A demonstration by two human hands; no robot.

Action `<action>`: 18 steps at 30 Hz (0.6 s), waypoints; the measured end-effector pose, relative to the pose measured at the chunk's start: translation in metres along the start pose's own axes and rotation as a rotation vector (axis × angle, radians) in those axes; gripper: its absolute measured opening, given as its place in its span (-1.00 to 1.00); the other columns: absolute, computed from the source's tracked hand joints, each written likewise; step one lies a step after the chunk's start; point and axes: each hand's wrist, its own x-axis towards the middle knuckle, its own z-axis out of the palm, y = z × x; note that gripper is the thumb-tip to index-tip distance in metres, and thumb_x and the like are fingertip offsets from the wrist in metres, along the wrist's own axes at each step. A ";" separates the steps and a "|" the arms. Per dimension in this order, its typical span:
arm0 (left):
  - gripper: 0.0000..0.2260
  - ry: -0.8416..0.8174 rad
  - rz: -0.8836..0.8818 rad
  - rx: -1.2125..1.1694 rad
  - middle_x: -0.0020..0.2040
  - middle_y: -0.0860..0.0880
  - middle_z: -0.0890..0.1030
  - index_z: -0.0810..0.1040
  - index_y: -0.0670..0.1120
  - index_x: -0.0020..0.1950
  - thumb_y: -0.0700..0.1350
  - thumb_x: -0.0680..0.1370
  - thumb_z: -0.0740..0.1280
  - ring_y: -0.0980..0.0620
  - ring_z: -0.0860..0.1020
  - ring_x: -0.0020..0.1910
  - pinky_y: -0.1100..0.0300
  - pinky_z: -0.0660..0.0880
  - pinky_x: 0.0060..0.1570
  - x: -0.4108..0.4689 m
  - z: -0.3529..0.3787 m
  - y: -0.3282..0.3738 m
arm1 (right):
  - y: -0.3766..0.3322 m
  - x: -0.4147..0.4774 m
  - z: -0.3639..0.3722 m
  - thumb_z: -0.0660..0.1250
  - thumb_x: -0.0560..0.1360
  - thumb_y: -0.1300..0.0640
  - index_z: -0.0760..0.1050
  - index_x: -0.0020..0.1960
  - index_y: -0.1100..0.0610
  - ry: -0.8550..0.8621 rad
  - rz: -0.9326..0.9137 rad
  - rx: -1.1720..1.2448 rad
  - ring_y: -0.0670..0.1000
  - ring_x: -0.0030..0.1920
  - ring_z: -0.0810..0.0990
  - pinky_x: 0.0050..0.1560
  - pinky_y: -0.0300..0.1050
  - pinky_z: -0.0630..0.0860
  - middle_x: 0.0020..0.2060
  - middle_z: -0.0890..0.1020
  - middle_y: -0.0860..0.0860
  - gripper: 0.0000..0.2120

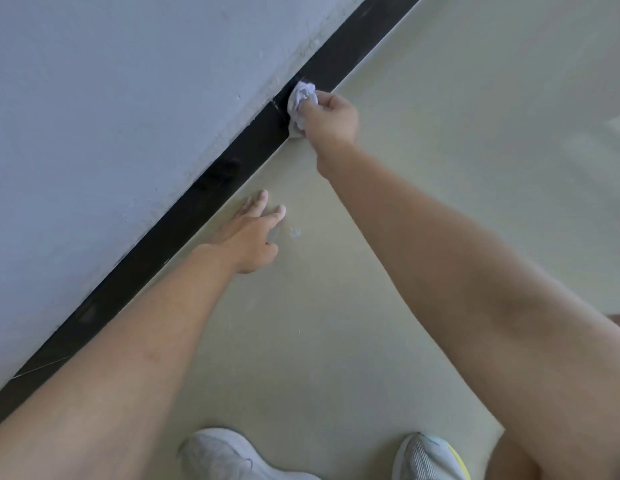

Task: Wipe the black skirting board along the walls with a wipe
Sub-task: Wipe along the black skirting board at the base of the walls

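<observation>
While the left hand (247, 241) shows fingers (258, 206) spread, the right hand (332, 118) clutches the wipe (301, 98) — against the skirting board (354, 53).

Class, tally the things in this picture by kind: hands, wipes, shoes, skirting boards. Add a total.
Hands: 2, left hand, right hand
Wipe: 1
Shoes: 2, left shoe, right shoe
Skirting board: 1
Total: 6
</observation>
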 end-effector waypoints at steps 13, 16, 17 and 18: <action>-0.39 -0.128 -0.022 0.028 0.57 0.03 -0.25 -0.01 0.14 0.57 -0.09 0.55 0.13 -0.03 -0.17 0.56 -0.05 0.04 0.47 0.002 -0.017 0.003 | -0.030 -0.031 -0.022 0.37 0.55 0.25 0.59 -0.09 0.10 -0.032 0.014 -0.005 -0.01 -0.15 0.64 0.00 -0.02 0.70 -0.26 0.62 0.02 -0.91; -0.40 -0.165 -0.037 0.085 0.58 -0.02 -0.20 0.04 0.10 0.57 -0.11 0.54 0.13 -0.12 -0.08 0.56 -0.06 0.12 0.46 0.004 -0.028 0.006 | -0.045 -0.047 -0.041 0.36 0.56 0.26 0.56 -0.15 0.11 -0.002 0.002 -0.035 0.02 -0.14 0.63 -0.01 -0.07 0.70 -0.23 0.62 0.07 -0.87; -0.42 -0.147 -0.041 0.099 0.59 -0.06 -0.12 0.09 0.08 0.56 -0.09 0.55 0.15 -0.14 0.02 0.55 -0.04 0.19 0.44 0.004 -0.033 0.011 | -0.051 -0.053 -0.048 0.36 0.56 0.27 0.56 -0.19 0.12 0.010 -0.001 -0.034 0.03 -0.16 0.60 0.00 -0.07 0.69 -0.22 0.60 0.10 -0.84; -0.44 -0.116 -0.046 0.099 0.58 -0.09 0.01 0.15 0.05 0.55 -0.06 0.54 0.17 -0.14 0.14 0.52 -0.01 0.25 0.40 0.004 -0.038 0.017 | -0.057 -0.057 -0.056 0.34 0.56 0.28 0.55 -0.22 0.13 0.028 -0.002 -0.026 0.04 -0.18 0.57 0.01 -0.06 0.69 -0.22 0.57 0.12 -0.81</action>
